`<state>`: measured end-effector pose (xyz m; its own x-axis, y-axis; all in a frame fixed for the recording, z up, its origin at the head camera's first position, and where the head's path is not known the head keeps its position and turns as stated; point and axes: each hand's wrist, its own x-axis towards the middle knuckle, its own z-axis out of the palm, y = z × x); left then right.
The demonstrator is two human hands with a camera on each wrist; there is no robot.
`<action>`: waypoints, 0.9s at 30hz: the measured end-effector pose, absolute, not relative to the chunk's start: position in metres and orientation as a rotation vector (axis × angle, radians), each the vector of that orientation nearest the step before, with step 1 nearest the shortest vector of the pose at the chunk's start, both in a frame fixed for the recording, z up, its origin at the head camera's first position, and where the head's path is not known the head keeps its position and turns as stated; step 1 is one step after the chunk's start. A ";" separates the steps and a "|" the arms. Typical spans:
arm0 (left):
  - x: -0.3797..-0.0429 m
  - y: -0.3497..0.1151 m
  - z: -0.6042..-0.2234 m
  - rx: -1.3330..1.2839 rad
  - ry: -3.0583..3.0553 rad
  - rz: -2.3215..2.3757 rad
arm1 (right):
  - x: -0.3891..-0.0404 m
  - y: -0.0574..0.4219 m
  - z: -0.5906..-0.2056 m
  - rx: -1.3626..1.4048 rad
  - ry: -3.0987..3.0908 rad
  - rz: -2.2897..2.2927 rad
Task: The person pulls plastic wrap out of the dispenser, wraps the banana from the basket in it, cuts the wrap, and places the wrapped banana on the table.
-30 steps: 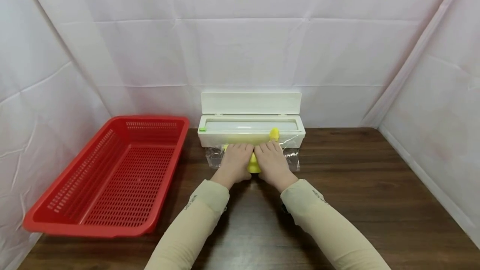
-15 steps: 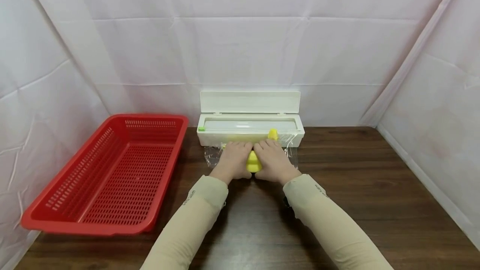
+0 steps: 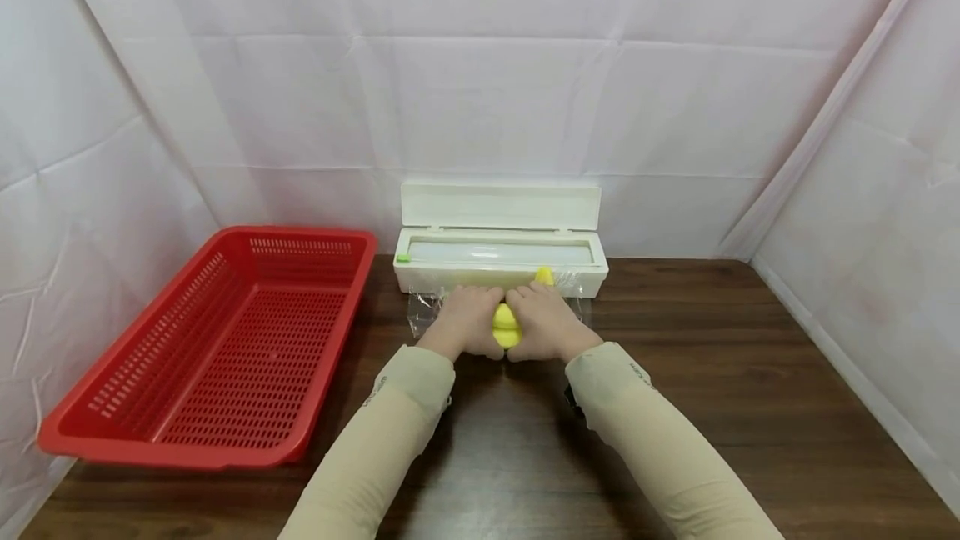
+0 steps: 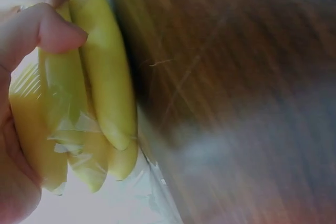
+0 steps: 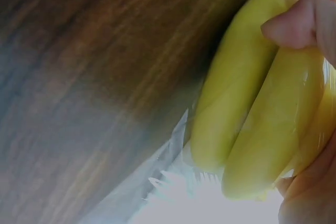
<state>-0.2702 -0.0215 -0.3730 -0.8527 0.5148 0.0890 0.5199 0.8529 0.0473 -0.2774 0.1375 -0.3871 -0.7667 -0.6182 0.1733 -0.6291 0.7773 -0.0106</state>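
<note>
A bunch of yellow bananas (image 3: pixel 507 328) lies across the middle, in front of a white cling film dispenser (image 3: pixel 592 282). My left hand (image 3: pixel 467 322) grips the bunch from the left, its thumb (image 4: pixel 63 34) pressed on the near side in the left wrist view. From the right my right hand (image 3: pixel 546 325) grips the same bunch, and its thumb (image 5: pixel 291 27) presses a banana in the right wrist view. Clear cling film (image 3: pixel 422 312) runs from the dispenser and covers part of the bananas. The hands hide most of the bunch in the head view.
The dispenser's lid (image 3: pixel 501 207) stands raised against the white cloth backdrop (image 3: pixel 480 107). A green slider (image 3: pixel 403 258) sits at its left end. To the left, a red plastic basket (image 3: pixel 318 382) with a slotted base rests on the dark wooden table (image 3: pixel 712 390).
The bananas have turned a little in both hands, and the yellow tip by the dispenser has dropped slightly. The film's right edge has shifted slightly left. Both hands keep their grip.
</note>
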 end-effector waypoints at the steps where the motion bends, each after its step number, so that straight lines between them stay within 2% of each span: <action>1: -0.271 -0.021 -0.372 -0.829 -2.960 -0.115 | -0.278 0.138 -0.386 0.996 -2.813 0.104; 27: -0.284 -0.024 -0.346 -0.829 -3.286 -0.451 | -0.290 0.137 -0.361 1.076 -3.201 0.541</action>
<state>-0.2842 -0.0238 -0.3463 -0.8466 0.4931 -0.2001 0.4210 0.8506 0.3149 -0.2900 0.1369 -0.3609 -0.7675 -0.6209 -0.1595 -0.5339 0.7568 -0.3770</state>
